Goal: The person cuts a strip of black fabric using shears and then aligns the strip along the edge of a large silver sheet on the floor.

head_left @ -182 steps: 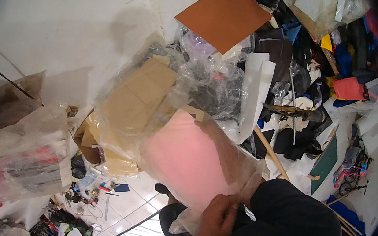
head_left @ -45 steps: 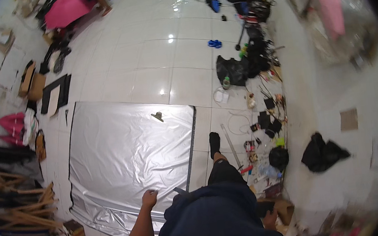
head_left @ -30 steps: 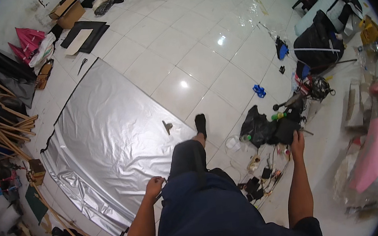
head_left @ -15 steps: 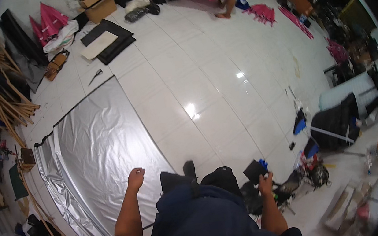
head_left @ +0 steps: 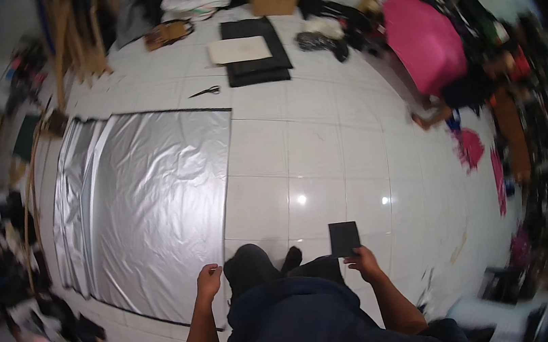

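Between the fingers of my right hand (head_left: 365, 263) is the lower edge of a flat black square piece (head_left: 344, 237), held up over the tiled floor in front of my right leg. What it is made of I cannot make out. My left hand (head_left: 209, 281) is closed, thumb against curled fingers, above the right edge of a large silver sheet (head_left: 153, 186); whether something small is in it does not show. The sheet lies spread on the floor to my left, dark along its edges, with folds on its left side. Beyond its far edge lie black scissors (head_left: 205, 92).
Past the scissors, a cream board (head_left: 240, 50) rests on folded black material (head_left: 260, 71). A cardboard box (head_left: 273, 0) stands behind. At the far right, another person (head_left: 466, 89) is by a large pink umbrella (head_left: 423, 40). Wooden poles (head_left: 77, 45) lean at the far left.
My view has turned left, so the floor things now appear farther right. The black square has come away from the clutter at my right and stands more upright. My left hand remains closed.
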Demonstrator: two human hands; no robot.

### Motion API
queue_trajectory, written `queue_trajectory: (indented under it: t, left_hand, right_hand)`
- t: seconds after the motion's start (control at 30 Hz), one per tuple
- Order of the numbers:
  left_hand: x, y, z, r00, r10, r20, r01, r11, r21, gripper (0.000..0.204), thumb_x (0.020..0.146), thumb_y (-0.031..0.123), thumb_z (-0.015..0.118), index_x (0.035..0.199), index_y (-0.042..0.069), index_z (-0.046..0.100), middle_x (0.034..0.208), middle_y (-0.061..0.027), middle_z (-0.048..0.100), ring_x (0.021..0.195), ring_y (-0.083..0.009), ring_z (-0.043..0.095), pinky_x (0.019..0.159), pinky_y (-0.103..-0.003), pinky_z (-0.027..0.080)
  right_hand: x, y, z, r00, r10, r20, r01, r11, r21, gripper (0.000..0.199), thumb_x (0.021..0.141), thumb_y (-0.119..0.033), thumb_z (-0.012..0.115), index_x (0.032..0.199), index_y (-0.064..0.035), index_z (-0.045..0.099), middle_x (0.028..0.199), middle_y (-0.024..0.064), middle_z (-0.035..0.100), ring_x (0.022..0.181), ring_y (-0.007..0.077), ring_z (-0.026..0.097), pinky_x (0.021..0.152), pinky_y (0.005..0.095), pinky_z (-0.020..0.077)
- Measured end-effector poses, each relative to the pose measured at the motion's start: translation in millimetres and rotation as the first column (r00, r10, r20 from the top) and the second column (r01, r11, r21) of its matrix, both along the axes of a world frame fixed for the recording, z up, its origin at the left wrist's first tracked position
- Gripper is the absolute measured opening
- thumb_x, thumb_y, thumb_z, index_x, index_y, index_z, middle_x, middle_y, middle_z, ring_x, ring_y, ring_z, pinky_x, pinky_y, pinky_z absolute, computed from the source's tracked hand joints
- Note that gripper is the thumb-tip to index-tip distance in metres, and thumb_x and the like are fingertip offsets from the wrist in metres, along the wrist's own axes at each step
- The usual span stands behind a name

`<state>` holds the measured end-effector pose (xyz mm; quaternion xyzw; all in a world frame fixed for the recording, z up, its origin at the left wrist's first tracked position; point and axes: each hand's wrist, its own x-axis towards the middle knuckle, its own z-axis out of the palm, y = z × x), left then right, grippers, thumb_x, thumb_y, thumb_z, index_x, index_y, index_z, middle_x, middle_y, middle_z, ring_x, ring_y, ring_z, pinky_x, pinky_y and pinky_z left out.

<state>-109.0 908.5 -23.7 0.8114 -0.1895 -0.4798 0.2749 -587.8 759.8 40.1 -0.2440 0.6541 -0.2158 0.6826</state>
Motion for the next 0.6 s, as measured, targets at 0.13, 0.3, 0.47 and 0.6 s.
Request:
queue_trajectory:
  t: [0.13, 0.3, 0.47, 0.6]
  left_hand:
    - [-50.4, -34.4, 34.5, 0.995, 0.083, 0.059, -0.074, 0.988, -0.136, 0.035, 0.085, 0.027, 0.069, 0.108, 0.001, 0.064, 0.093, -0.0137, 0.067, 0.087, -0.0225, 0.064, 0.079, -0.032, 0.050]
    - [-64.1, -80.1, 35.1, 0.992, -0.013, 0.129, 0.030, 0.991, -0.130, 0.038, 0.083, 0.031, 0.067, 0.110, 0.004, 0.065, 0.101, -0.0162, 0.066, 0.094, -0.0313, 0.064, 0.084, -0.040, 0.050]
    - [-73.3, -117.2, 45.2, 0.956, -0.274, 0.107, 0.276, 0.961, -0.003, 0.033, 0.082, 0.027, 0.063, 0.105, 0.005, 0.066, 0.099, -0.0171, 0.065, 0.094, -0.0373, 0.061, 0.084, -0.048, 0.049]
    - [-80.0, -145.8, 46.8, 0.944, -0.006, -0.329, 0.013, 1.000, 0.020, 0.030, 0.086, 0.023, 0.052, 0.106, 0.004, 0.064, 0.104, -0.0197, 0.061, 0.105, -0.0413, 0.055, 0.089, -0.048, 0.045]
  right_hand:
    - [67.2, -110.6, -4.1, 0.913, 0.397, 0.089, -0.404, 0.912, 0.075, 0.051, 0.095, -0.049, 0.050, 0.123, -0.0075, 0.042, 0.100, 0.0147, 0.065, 0.096, 0.0252, 0.064, 0.079, 0.0382, 0.0503]
    - [178.0, -174.1, -34.9, 0.308, 0.907, -0.287, -0.951, 0.291, -0.102, 0.058, 0.100, -0.045, 0.040, 0.132, 0.0032, 0.034, 0.107, 0.0228, 0.065, 0.100, 0.0311, 0.065, 0.085, 0.0410, 0.0495]
    - [283.2, -222.1, 20.9, -0.195, 0.870, -0.454, -0.980, -0.154, 0.126, 0.047, 0.099, -0.041, 0.041, 0.125, -0.0013, 0.039, 0.101, 0.0285, 0.064, 0.099, 0.0446, 0.061, 0.086, 0.0494, 0.0468]
    - [298.7, -272.5, 16.9, -0.071, 0.955, -0.288, -0.997, -0.064, 0.032, 0.043, 0.099, -0.036, 0.043, 0.125, -0.0022, 0.046, 0.115, 0.0289, 0.058, 0.113, 0.0434, 0.054, 0.094, 0.0499, 0.0424]
